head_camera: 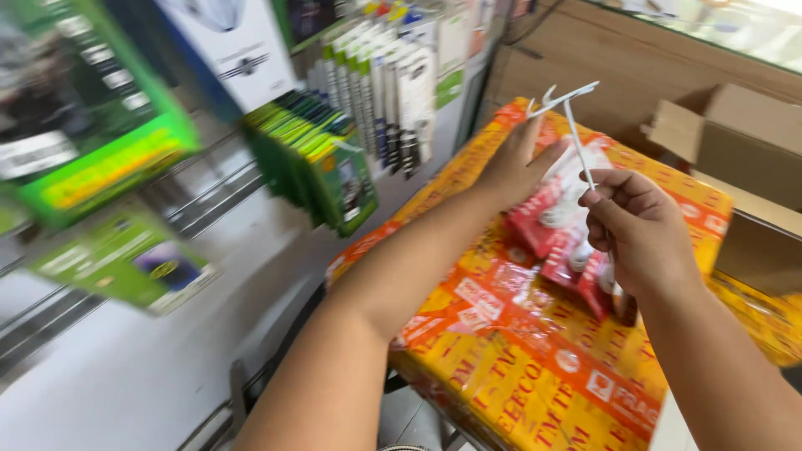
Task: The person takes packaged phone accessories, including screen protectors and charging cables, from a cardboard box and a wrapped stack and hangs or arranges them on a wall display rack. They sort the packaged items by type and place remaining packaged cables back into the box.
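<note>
Right hand (639,230) closed, pinching white display hook (576,138) by its stem, above yellow box (535,367). Left hand (514,167) open, fingers touching hook's forked end. Hook looks light, thin, probably stiff; best held at stem. Red-white packets (555,234) lie on box.

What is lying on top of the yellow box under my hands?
Red-and-white packets lie on the yellow box. The right hand, holding a white hook, covers part of them.
</note>
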